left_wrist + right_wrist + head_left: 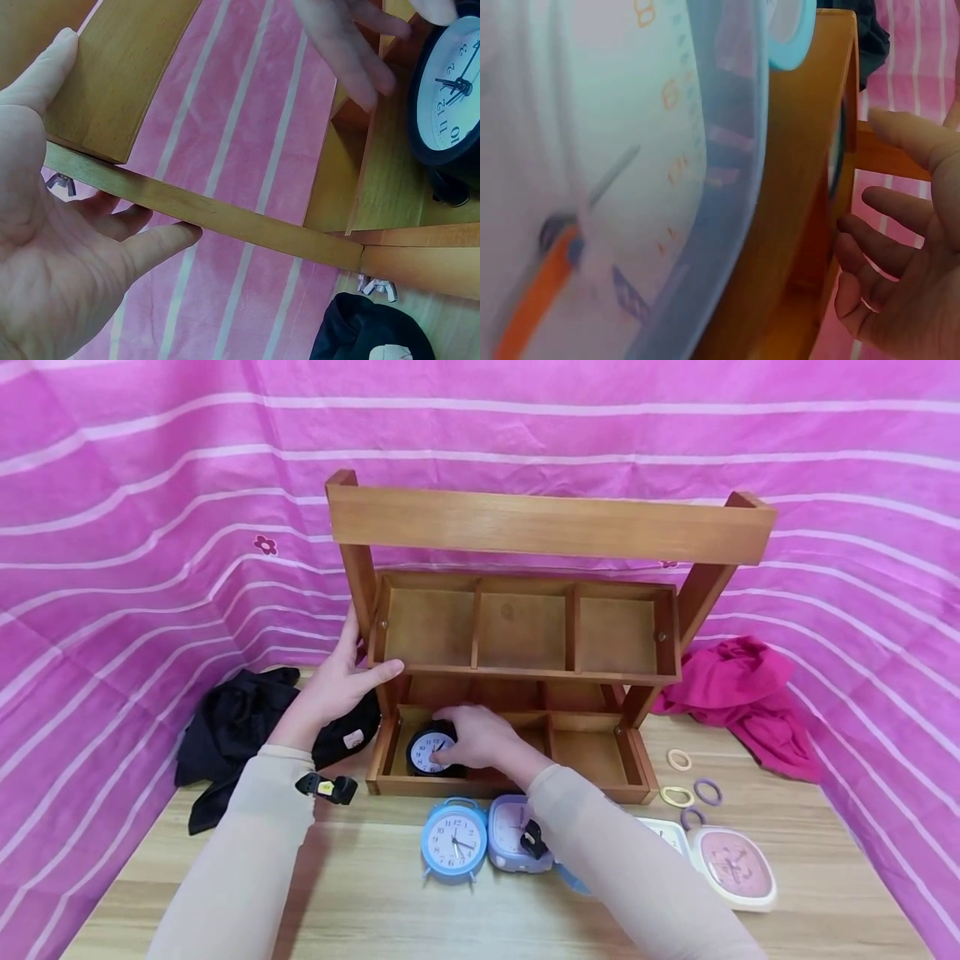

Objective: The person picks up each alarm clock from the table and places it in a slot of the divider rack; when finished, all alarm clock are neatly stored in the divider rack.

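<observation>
A wooden tiered rack [551, 531] stands on the table. My left hand [341, 681] rests against its left post, thumb laid along the front edge of the middle tier. In the left wrist view that hand [60, 247] shows straight fingers under a wooden slat [247, 225]. My right hand [480, 737] reaches into the bottom tier's left compartment and grips a black alarm clock [426, 752] from above and the right. The white dial of the clock [450, 90] faces out. In the right wrist view a purple clock [592, 187] fills the frame before the rack's front wall [795, 187].
A blue clock [453, 839] and a purple clock [510, 827] lie before the rack. A pink-faced clock [735, 867] lies at the right, with several hair rings [707, 791] nearby. Black cloth [232, 727] lies left, magenta cloth [742, 693] right. Striped pink fabric walls surround the table.
</observation>
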Demonstrator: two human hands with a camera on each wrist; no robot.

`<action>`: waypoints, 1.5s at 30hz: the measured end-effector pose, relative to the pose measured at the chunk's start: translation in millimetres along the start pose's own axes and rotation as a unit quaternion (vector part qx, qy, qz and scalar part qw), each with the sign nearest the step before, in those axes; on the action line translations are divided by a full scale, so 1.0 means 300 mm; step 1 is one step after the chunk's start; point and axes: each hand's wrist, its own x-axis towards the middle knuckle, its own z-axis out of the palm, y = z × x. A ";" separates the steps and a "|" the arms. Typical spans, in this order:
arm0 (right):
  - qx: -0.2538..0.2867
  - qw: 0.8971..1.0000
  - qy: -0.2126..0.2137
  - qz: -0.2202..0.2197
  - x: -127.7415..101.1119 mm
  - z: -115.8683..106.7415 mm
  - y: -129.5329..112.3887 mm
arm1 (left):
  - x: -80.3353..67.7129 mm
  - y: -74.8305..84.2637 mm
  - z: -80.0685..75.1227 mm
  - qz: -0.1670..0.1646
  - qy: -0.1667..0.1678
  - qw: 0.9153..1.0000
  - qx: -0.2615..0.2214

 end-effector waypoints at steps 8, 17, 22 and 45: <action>-0.015 0.998 0.046 -0.044 -0.075 -0.059 0.007 | 0.000 -0.010 0.005 -0.002 0.002 1.000 -0.010; -0.062 0.988 0.074 -0.116 -0.240 -0.072 0.015 | -0.002 -0.006 0.004 -0.007 0.001 1.000 -0.002; -0.104 0.984 0.057 -0.130 -0.319 -0.034 0.025 | 0.001 -0.007 0.006 -0.002 0.000 1.000 -0.002; -0.149 0.976 0.044 -0.152 -0.391 0.154 0.053 | -0.004 -0.010 0.012 -0.008 0.008 1.000 -0.001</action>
